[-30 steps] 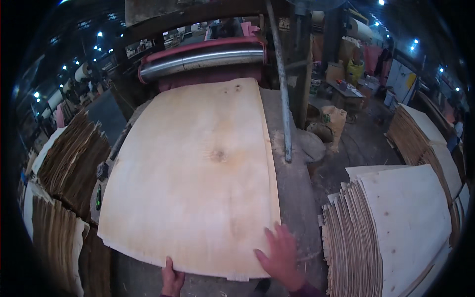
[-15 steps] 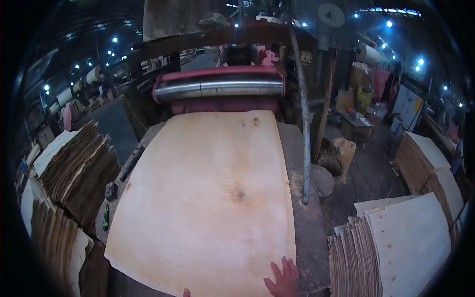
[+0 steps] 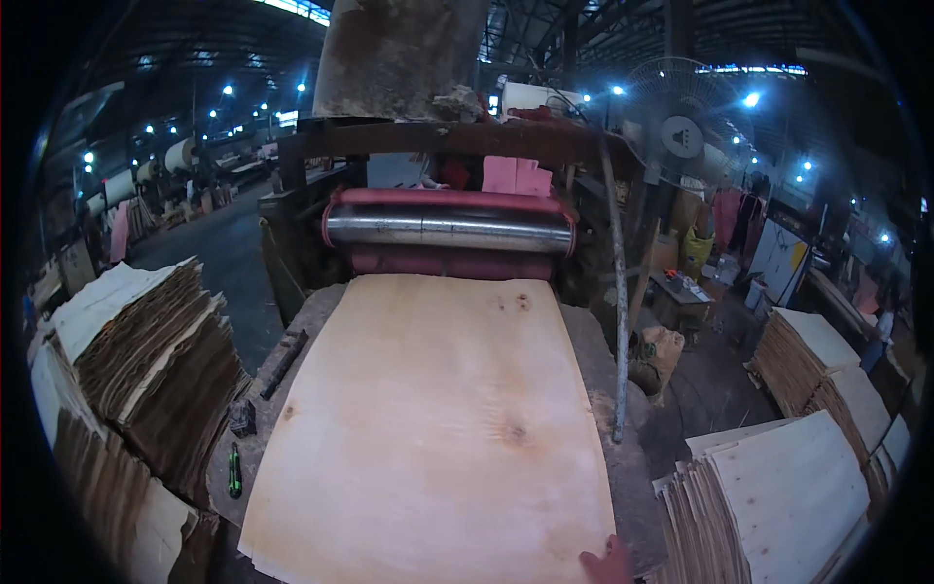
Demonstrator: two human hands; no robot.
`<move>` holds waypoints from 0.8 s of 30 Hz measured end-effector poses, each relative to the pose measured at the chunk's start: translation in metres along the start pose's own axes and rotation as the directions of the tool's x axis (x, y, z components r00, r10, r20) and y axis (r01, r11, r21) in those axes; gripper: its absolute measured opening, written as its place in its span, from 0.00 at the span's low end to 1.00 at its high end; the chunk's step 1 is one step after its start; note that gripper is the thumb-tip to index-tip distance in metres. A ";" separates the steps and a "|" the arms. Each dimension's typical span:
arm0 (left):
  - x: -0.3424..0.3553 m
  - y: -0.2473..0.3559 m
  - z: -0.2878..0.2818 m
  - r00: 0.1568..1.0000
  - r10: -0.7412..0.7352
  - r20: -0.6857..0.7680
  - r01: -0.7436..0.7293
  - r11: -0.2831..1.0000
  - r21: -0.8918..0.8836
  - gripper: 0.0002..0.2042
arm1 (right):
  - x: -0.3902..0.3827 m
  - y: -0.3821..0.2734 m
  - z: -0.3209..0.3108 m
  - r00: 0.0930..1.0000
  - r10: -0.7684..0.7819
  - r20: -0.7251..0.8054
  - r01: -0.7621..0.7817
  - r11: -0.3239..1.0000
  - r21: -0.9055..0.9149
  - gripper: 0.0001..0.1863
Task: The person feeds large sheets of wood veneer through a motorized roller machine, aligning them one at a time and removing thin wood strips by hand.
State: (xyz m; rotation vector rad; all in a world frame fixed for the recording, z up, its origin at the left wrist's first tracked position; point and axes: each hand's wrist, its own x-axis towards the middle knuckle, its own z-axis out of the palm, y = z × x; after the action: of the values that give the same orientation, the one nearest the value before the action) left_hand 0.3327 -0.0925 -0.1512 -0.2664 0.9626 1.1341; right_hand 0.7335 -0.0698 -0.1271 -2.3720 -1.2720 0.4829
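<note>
A large pale wood veneer sheet (image 3: 428, 409) with brown knots lies on the worktable (image 3: 637, 487). Its far edge reaches close to a roller machine with a shiny metal roller (image 3: 448, 228) between red-pink ones. At the sheet's near right corner is my right hand (image 3: 608, 563), cut off by the lower rim. Its thumb rests on top and the other fingers are bent at the edge, closed on the sheet. My left hand is out of view. Left of the sheet, a green and black utility knife (image 3: 234, 471) lies on the table.
Tall veneer stacks stand at left (image 3: 146, 341) and right (image 3: 788, 487). A grey pole (image 3: 617, 321) leans down to the table's right side. A small dark block (image 3: 242, 419) and a dark bar (image 3: 284, 364) lie left of the sheet. A fan (image 3: 681, 136) stands at upper right.
The view has tilted up, so machine and sheet sit lower in the picture. My right hand, spread flat before, is now bent at the corner. My left fingertip has left the view.
</note>
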 end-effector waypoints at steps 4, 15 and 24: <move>0.055 0.085 -0.066 0.943 0.334 0.008 -0.334 0.941 0.050 0.38 | -0.003 -0.005 0.002 0.999 -0.037 0.013 0.037 0.999 0.015 0.44; 0.048 0.100 -0.044 0.783 0.489 -0.385 -0.350 0.858 0.377 0.49 | 0.004 -0.008 -0.004 0.999 -0.046 -0.019 0.044 0.995 -0.094 0.37; 0.055 0.103 -0.061 0.840 0.486 -0.240 -0.388 0.848 0.361 0.43 | 0.014 0.047 -0.001 0.811 0.223 0.542 -0.506 0.731 0.457 0.25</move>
State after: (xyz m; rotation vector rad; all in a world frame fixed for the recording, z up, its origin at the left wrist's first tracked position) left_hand 0.2180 -0.0501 -0.2008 0.0283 1.5318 1.3673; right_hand 0.7740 -0.0819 -0.1516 -2.0047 -0.6173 1.4140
